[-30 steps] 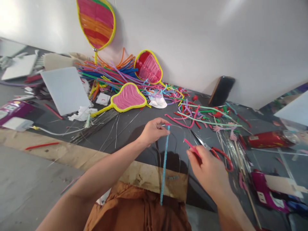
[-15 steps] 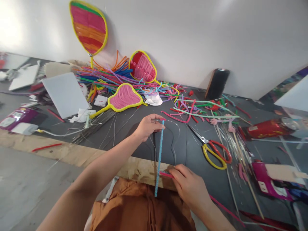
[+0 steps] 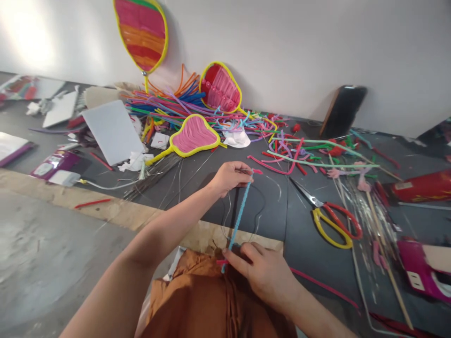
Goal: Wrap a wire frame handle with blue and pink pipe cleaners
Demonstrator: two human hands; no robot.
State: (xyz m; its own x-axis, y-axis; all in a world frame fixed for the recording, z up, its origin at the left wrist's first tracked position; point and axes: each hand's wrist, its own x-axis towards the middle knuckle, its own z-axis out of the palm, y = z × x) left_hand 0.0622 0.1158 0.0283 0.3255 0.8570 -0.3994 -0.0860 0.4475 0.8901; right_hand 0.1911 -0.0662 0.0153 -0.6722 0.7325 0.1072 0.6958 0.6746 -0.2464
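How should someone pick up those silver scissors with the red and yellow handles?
Probably by the red loop handle and yellow loop handle, coming from the near right. The silver scissors lie flat, loops toward the person's right side, while the pointed metal blades aim away and leftward.

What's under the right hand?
The end of a pink strip pokes out past the right hand, at the blue strip's lower end. Brown cloth shows below. A pink length emerges beyond the wrist; whether they join is covered.
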